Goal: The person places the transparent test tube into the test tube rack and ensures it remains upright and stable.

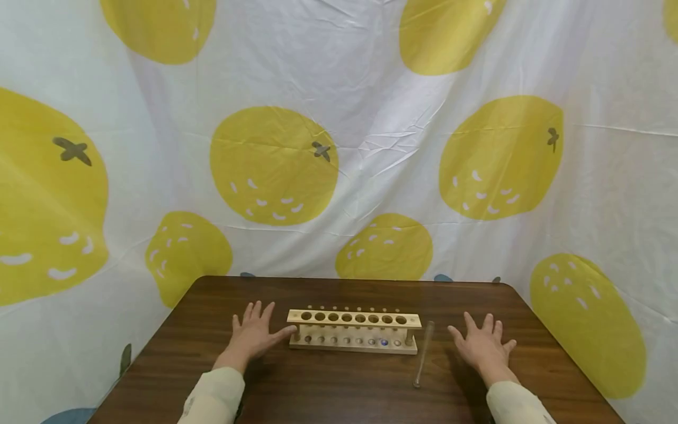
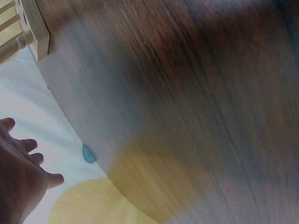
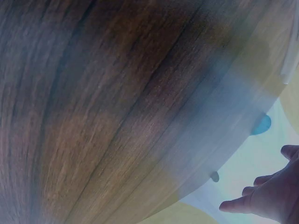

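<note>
A wooden test tube rack [image 1: 354, 320] stands on the table, with a row of round holes along its top bar and a blue spot in its lower board near the right end. To its right a clear glass test tube [image 1: 424, 354] lies on the tabletop. My left hand [image 1: 253, 334] is spread beside the rack's left end; its thumb tip reaches the rack's edge, and whether it touches I cannot tell. My right hand [image 1: 484, 347], fingers spread and holding nothing, is to the right of the test tube. Part of the rack [image 2: 39, 32] shows in the left wrist view.
The dark brown wooden table [image 1: 328, 388] has rounded far corners. Behind it and at both sides hangs a white cloth [image 1: 371, 159] printed with large yellow lemons. A row of short pegs [image 1: 359, 309] shows along the rack's back.
</note>
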`<move>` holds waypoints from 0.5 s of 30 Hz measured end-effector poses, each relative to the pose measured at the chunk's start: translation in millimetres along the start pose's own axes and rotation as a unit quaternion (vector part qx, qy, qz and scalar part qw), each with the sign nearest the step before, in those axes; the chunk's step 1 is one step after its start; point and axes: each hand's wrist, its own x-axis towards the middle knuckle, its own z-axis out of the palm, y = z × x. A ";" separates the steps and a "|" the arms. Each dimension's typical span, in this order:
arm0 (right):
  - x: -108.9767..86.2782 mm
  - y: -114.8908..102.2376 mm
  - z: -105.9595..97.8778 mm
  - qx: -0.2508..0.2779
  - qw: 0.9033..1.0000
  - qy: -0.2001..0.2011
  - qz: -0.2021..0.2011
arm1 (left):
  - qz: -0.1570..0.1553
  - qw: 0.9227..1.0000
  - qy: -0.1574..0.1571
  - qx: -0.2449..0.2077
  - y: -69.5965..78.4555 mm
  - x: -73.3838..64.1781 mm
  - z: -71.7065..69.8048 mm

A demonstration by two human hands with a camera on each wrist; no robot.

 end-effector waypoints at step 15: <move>-0.8 -3.3 -1.3 -0.018 0.999 0.039 0.004 | 0.003 0.998 0.027 -0.058 14.8 1.0 6.8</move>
